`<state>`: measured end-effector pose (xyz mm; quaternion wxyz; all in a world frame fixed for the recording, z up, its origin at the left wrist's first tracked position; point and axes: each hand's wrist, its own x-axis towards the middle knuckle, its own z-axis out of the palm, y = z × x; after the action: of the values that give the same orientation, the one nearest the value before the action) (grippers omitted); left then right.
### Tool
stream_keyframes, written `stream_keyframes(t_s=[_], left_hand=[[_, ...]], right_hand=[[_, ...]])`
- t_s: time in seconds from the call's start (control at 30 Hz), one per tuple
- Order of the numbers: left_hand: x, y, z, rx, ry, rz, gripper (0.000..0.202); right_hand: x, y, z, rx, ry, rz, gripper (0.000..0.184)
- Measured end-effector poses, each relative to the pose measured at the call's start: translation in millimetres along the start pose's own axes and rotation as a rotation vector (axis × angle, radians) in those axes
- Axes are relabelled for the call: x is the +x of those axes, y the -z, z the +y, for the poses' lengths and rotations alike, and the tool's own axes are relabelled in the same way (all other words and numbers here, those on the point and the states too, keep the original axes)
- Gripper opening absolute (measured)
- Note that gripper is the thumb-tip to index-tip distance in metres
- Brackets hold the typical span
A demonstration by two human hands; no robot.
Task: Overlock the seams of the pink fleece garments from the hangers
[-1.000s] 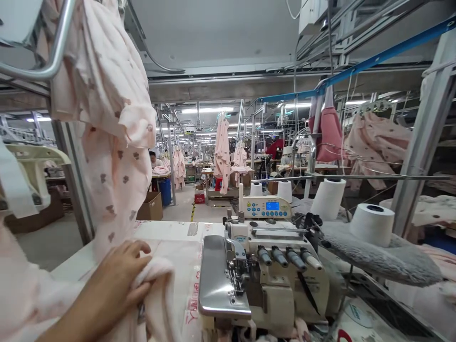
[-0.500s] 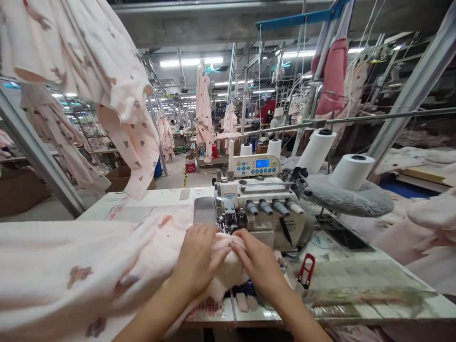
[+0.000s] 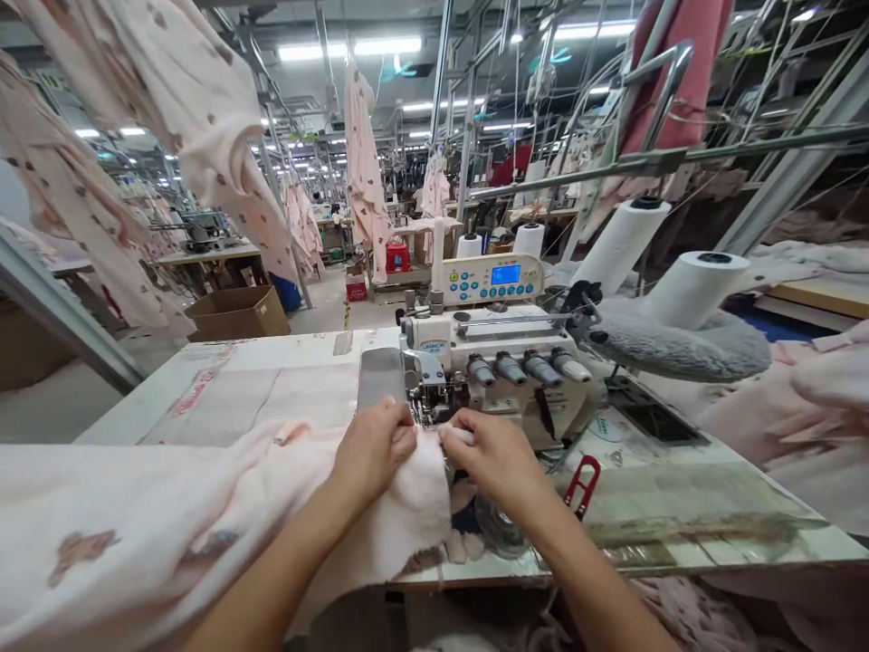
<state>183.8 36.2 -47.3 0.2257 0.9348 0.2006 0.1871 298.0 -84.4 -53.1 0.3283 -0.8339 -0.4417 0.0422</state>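
Note:
A pale pink plush fabric point(image 3: 285, 489) with brown printed figures spreads over the left of the table and hangs past its front edge. My left hand point(image 3: 373, 448) is closed on the fabric close to the needle area of a white overlock sewing machine point(image 3: 502, 371). Just right of the presser foot, my right hand point(image 3: 492, 448) pinches the fabric's edge between thumb and fingers. Between the two hands the edge lies at the machine's front, and the needle itself is too small to make out.
Red-handled thread snips point(image 3: 582, 487) stand right of my right forearm. White thread cones point(image 3: 699, 285) rise behind a grey fuzzy pad point(image 3: 692, 353). Pink garments point(image 3: 224, 136) hang at upper left. A cardboard box point(image 3: 237, 312) sits on the floor beyond the table point(image 3: 224, 362).
My hands have moved slightly apart, and the fabric edge between them is straighter and up at the presser foot. The fabric's lower part now hangs flatter. The camera view has shifted downward.

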Motion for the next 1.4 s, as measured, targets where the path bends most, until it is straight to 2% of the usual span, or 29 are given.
stream_keyframes(t_s=[0.2, 0.37, 0.47, 0.53, 0.63, 0.7, 0.73, 0.77, 0.87, 0.93, 1.03, 1.13, 1.2, 1.4], left_hand=[[5.5, -3.1, 0.7, 0.003, 0.018, 0.000, 0.013], [5.6, -6.0, -0.5, 0.041, 0.000, 0.020, 0.012], [7.8, -6.8, -2.7, 0.081, -0.026, 0.039, 0.012], [9.7, -6.9, -4.5, 0.111, -0.053, 0.062, 0.012], [11.8, -6.3, -6.9, 0.130, -0.074, 0.095, 0.014], [12.5, -5.4, -7.8, 0.123, -0.068, 0.096, 0.016], [12.6, -4.8, -7.9, 0.119, -0.063, 0.094, 0.017], [12.8, -4.1, -7.8, 0.113, -0.058, 0.091, 0.016], [12.9, -1.4, -7.3, 0.077, -0.045, 0.069, 0.015], [12.2, 0.5, -7.2, 0.058, -0.034, 0.044, 0.013], [10.3, 2.6, -7.4, 0.047, -0.022, 0.033, 0.011], [10.2, 2.9, -7.3, 0.007, 0.000, 0.029, 0.010], [13.8, 2.4, -6.9, -0.010, 0.019, 0.025, 0.009], [28.6, 2.4, -7.7, 0.102, 0.034, 0.081, 0.012]], right_hand=[[-7.1, -12.1, 7.2, 0.009, 0.125, 0.167, 0.025], [-6.9, -24.4, 13.0, 0.048, 0.204, 0.290, 0.019], [-5.3, -28.7, 12.9, -0.007, 0.214, 0.362, 0.014], [-9.7, -28.4, 12.0, -0.088, 0.231, 0.418, 0.017], [-27.0, -26.0, 12.9, -0.181, 0.305, 0.619, 0.020], [-39.8, -27.4, 16.6, -0.132, 0.331, 0.764, 0.019], [-44.4, -30.0, 19.3, -0.060, 0.317, 0.750, 0.020], [-47.2, -34.1, 22.2, 0.048, 0.279, 0.656, 0.023], [-46.7, -52.0, 28.0, 0.412, 0.113, 0.187, 0.050], [-44.1, -63.4, 27.2, 0.566, 0.051, 0.033, 0.060], [-45.3, -71.3, 21.3, 0.706, 0.010, 0.023, 0.056], [-50.5, -70.5, 17.2, 0.970, -0.095, 0.016, 0.043], [-51.3, -69.5, 16.6, 1.120, -0.169, -0.011, 0.041], [-43.0, -67.9, 14.4, 1.226, -0.256, 0.016, 0.041]])
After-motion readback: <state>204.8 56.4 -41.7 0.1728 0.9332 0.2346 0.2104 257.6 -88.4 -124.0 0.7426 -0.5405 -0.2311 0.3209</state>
